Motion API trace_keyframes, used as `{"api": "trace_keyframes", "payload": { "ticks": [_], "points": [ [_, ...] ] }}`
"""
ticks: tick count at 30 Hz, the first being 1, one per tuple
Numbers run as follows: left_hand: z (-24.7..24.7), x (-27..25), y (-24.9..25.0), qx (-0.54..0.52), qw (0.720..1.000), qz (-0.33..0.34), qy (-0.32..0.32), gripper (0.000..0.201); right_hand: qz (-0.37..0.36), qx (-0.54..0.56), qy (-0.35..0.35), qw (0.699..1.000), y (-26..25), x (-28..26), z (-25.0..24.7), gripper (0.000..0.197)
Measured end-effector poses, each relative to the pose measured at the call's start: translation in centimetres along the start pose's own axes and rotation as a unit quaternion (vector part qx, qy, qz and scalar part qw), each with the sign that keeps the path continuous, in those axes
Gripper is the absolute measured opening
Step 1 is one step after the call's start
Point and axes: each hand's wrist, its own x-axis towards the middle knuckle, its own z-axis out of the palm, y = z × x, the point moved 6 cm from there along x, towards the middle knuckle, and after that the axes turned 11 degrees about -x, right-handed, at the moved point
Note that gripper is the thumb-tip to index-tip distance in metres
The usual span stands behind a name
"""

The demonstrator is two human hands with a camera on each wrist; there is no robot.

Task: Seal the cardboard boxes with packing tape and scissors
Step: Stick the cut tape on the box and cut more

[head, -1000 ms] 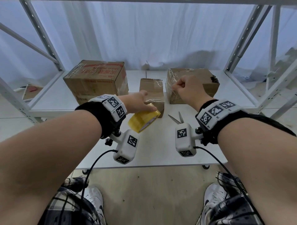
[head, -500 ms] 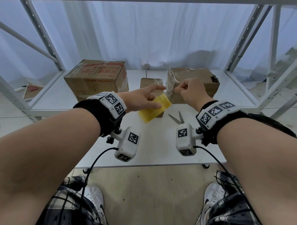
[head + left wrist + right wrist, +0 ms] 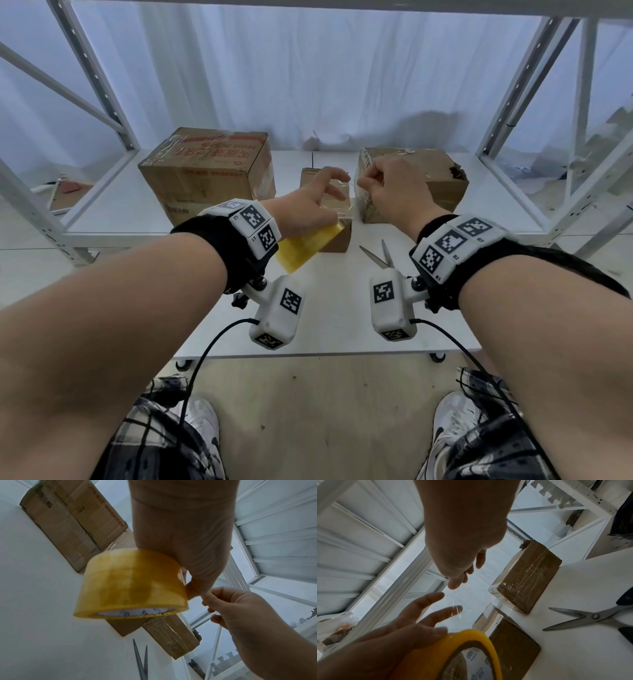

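Near the middle of the head view, both hands are raised above the white tabletop (image 3: 329, 318) with a roll of yellow packing tape (image 3: 308, 246) between them. The left hand (image 3: 308, 209) holds the roll from above, with its index and middle fingers stretched out straight toward the right hand; how the thumb sits on the roll I cannot tell. The right hand (image 3: 394, 195) is curled, its thumb and forefinger pinching the free end of a clear strip of tape (image 3: 346, 195) drawn off the roll. From the right wrist view the strip shows only as faint glints across the gap between the two hands.

Beyond the hands, at centre frame, a small cardboard box (image 3: 337, 236) stands on the tabletop, partly hidden by the roll. A large printed box (image 3: 205, 171) sits toward the upper left, and a tape-wrapped box (image 3: 442, 174) toward the upper right. Scissors (image 3: 378, 255) lie with their blades apart on the tabletop, just below the right hand and not touching any box.
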Motion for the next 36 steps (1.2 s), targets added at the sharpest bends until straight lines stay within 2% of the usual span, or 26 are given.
{"api": "trace_keyframes", "payload": {
  "ticks": [6, 11, 14, 20, 26, 32, 36],
  "points": [
    [0.4, -0.4, -0.2, -0.046, 0.998, -0.033, -0.024, 0.029, 0.005, 0.040, -0.020, 0.999, 0.8, -0.1, 0.4, 0.009],
    [0.2, -0.3, -0.5, -0.055, 0.998, -0.037, 0.005, 0.022, -0.007, 0.050, -0.001, 0.999, 0.2, 0.1, 0.0, 0.008],
    [0.3, -0.2, -0.3, -0.095, 0.995, -0.028, 0.002, 0.019, -0.016, 0.051, 0.005, 0.999, 0.3, 0.1, -0.4, 0.009],
    [0.3, -0.3, 0.0, -0.121, 0.992, -0.026, -0.026, 0.024, -0.034, 0.037, -0.005, 0.999, 0.4, 0.0, -0.4, 0.010],
    [-0.2, 0.1, 0.0, -0.044, 0.999, -0.017, -0.003, 0.023, -0.061, 0.013, -0.010, 0.998, -1.1, -0.2, -0.2, 0.009],
    [0.4, 0.1, -0.1, -0.007, 1.000, -0.003, -0.019, 0.024, -0.012, 0.024, -0.015, 1.000, 0.7, -0.1, 0.4, 0.013],
    [0.9, 0.1, -0.4, -0.017, 0.999, -0.019, -0.042, 0.031, 0.007, 0.059, -0.039, 0.998, 1.6, -0.5, 0.8, 0.012]
  ]
}}
